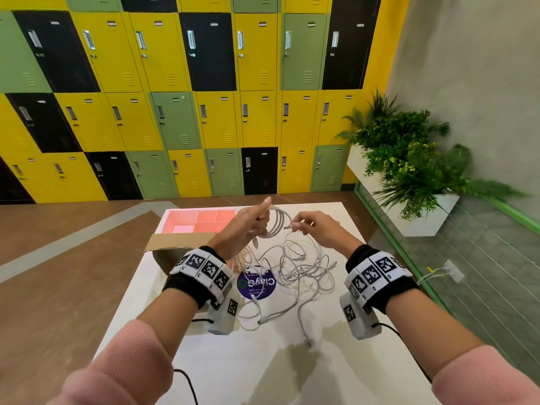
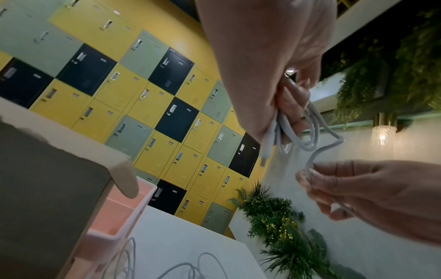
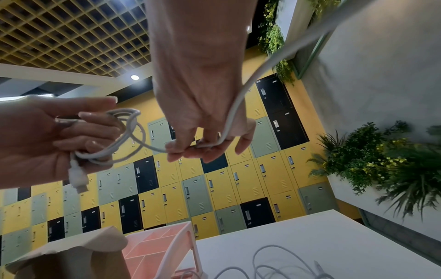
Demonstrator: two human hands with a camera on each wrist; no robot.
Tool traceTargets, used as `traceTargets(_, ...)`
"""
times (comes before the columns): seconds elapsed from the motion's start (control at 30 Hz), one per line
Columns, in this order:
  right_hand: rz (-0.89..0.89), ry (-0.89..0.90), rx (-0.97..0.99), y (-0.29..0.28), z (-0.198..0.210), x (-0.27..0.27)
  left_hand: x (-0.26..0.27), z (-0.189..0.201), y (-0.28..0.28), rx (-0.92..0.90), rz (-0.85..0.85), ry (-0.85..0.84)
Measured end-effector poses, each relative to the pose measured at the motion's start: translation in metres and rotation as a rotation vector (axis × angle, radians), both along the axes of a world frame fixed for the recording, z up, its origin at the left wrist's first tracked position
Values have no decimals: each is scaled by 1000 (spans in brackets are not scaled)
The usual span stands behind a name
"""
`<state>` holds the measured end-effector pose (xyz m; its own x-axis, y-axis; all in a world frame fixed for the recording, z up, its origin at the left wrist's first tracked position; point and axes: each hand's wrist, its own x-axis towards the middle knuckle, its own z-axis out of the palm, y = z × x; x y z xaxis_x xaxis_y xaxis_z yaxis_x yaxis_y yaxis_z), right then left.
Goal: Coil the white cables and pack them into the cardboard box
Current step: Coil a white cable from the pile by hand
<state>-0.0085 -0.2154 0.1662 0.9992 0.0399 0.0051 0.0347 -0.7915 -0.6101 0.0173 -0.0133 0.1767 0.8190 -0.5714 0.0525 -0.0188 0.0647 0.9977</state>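
- Right now, from the head view, you are midway through coiling one cable: your left hand [image 1: 251, 226] grips a coil [image 1: 276, 222] of several loops above the white table [image 1: 204, 361], and your right hand [image 1: 314, 226] pinches the strand that runs out of it. The two hands are close but not touching. The loose white cables [image 1: 304, 273] lie tangled on the table below, and the cardboard box [image 1: 175, 244] stands open at your left, beside a pink tray [image 1: 201, 220].
- From the left wrist view, your left fingers [image 2: 291, 98] are curled round the gathered loops with one plug [image 2: 263, 158] hanging free beneath; the right hand [image 2: 372, 190] pinches the trailing length just below.
- From the right wrist view, your right fingertips [image 3: 190, 149] nip the strand, and the rest of it runs up past your wrist.
- Judging by this, none of the coils is packed yet. The next move likely calls for you to bring the pinched strand round into the left grip as another loop, keeping it clear of the tangle underneath.
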Motion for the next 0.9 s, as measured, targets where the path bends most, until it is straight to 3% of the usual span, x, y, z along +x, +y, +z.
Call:
traceTargets(0.2, 292, 128, 184, 5, -1, -10, 6, -2, -1, -222, 114, 116)
traceTargets(0.4, 296, 56, 324, 12, -3, -9, 7, -3, -2, -171, 179, 81)
traceTargets(0.57, 153, -34, 499, 23, -2, -11, 2, -3, -5, -81, 174, 49)
traceTargets(0.9, -103, -184, 606, 32, 8, -11, -3, -4, -8, -23, 220, -23)
